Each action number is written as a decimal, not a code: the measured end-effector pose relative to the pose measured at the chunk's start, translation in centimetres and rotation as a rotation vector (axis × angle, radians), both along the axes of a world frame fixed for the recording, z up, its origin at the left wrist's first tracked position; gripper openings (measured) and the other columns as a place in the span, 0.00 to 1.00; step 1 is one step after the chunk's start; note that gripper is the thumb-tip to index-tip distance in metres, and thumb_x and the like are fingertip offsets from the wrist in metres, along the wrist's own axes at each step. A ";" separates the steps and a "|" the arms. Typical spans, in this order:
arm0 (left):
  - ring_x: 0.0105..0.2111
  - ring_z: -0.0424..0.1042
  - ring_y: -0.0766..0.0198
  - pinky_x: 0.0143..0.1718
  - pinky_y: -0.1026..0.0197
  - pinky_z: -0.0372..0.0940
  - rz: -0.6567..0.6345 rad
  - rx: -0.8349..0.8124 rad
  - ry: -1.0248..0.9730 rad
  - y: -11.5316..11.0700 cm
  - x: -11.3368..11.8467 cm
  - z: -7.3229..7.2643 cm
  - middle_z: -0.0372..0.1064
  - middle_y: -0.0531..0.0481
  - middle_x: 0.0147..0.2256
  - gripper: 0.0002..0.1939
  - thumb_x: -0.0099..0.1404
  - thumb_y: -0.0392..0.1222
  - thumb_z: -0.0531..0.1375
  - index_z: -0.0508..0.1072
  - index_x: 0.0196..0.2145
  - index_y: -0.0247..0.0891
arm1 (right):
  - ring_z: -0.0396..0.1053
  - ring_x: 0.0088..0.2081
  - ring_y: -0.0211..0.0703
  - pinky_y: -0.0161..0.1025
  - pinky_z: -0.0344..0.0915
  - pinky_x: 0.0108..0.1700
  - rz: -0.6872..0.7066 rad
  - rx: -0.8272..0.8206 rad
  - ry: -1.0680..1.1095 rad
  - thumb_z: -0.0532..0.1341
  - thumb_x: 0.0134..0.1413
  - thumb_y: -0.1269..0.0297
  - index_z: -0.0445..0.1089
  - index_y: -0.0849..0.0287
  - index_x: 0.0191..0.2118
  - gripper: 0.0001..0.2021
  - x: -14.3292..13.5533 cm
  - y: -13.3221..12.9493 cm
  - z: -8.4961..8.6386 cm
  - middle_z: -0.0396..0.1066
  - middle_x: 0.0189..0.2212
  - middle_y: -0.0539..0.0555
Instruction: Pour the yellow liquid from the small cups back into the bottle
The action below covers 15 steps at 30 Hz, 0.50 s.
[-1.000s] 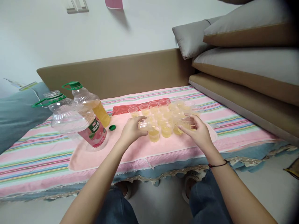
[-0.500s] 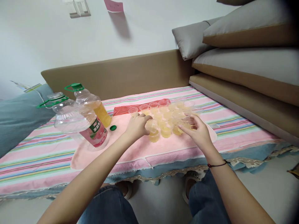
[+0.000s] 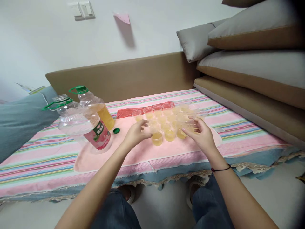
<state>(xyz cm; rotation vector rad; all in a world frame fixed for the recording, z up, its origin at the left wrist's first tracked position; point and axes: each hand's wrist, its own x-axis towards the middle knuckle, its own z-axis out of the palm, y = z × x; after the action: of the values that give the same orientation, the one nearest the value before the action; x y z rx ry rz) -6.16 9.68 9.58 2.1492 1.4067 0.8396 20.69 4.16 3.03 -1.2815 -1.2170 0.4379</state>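
Note:
Several clear plastic cups of pale yellow drink stand close together on a pink mat (image 3: 133,154). My left hand (image 3: 138,133) is beside the front-left cup (image 3: 157,139), its thumb and fingers apart, the thumb tip near or touching the cup's side. Over the right front part of the group, my right hand (image 3: 202,132) has its thumb and fingers closed around see-through plastic that looks like a cup (image 3: 185,118). Its lower edge blends with the filled cups behind, so I cannot tell whether it is one piece or a stack.
To the left stand a large, nearly empty-looking labelled bottle (image 3: 100,135) without its cap and a capped bottle (image 3: 107,117) with yellow drink. A green cap (image 3: 116,130) lies beside them. Behind the cups is a red plastic sheet (image 3: 128,113). Grey-brown cushions (image 3: 250,66) are piled right.
My left hand has drawn back slightly left, and its fingers have opened away from the front-left cup. My right hand stays nearly in place with its clear plastic. The view has shifted slightly.

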 end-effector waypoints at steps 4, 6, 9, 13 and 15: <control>0.37 0.75 0.59 0.41 0.53 0.71 0.022 -0.146 -0.378 -0.7 -0.8 -2.1 0.74 0.42 0.46 0.26 0.47 0.45 0.71 0.71 0.44 0.38 | 0.73 0.45 0.54 0.49 0.68 0.44 -0.009 -0.002 -0.017 0.71 0.40 0.42 0.70 0.54 0.51 0.33 -0.9 0.0 0.2 0.76 0.45 0.57; 0.40 0.75 0.58 0.44 0.52 0.72 0.019 -0.178 -0.533 -1.2 -1.0 -3.3 0.73 0.41 0.47 0.29 0.47 0.46 0.71 0.69 0.45 0.38 | 0.73 0.46 0.54 0.48 0.68 0.44 0.000 0.010 -0.050 0.71 0.41 0.43 0.70 0.54 0.52 0.33 -1.5 0.0 0.3 0.75 0.46 0.58; 0.43 0.75 0.57 0.49 0.50 0.71 0.034 -0.167 -0.698 -1.8 -1.2 -5.1 0.71 0.40 0.48 0.31 0.46 0.47 0.72 0.67 0.46 0.38 | 0.72 0.46 0.55 0.49 0.69 0.45 0.013 0.042 -0.126 0.71 0.43 0.46 0.70 0.54 0.52 0.31 -2.3 0.1 0.4 0.75 0.47 0.57; 0.44 0.77 0.56 0.51 0.49 0.71 0.081 -0.200 -0.777 -2.6 -1.6 -6.4 0.72 0.39 0.50 0.31 0.47 0.48 0.72 0.66 0.46 0.39 | 0.72 0.44 0.55 0.52 0.68 0.48 -0.020 0.121 -0.260 0.70 0.46 0.50 0.71 0.54 0.52 0.27 -3.1 0.4 0.3 0.75 0.47 0.58; 0.43 0.78 0.56 0.51 0.48 0.71 0.079 -0.230 -0.787 -3.0 -1.7 -6.6 0.72 0.38 0.51 0.30 0.47 0.47 0.72 0.66 0.46 0.39 | 0.71 0.44 0.56 0.53 0.67 0.49 -0.042 0.169 -0.340 0.69 0.48 0.52 0.71 0.54 0.52 0.25 -3.3 0.6 0.3 0.75 0.46 0.58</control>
<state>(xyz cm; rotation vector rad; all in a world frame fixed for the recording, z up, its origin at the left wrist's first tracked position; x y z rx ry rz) -7.90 6.71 2.97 1.3517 1.0925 1.2902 17.41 4.79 3.34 -1.2641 -1.4739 0.0834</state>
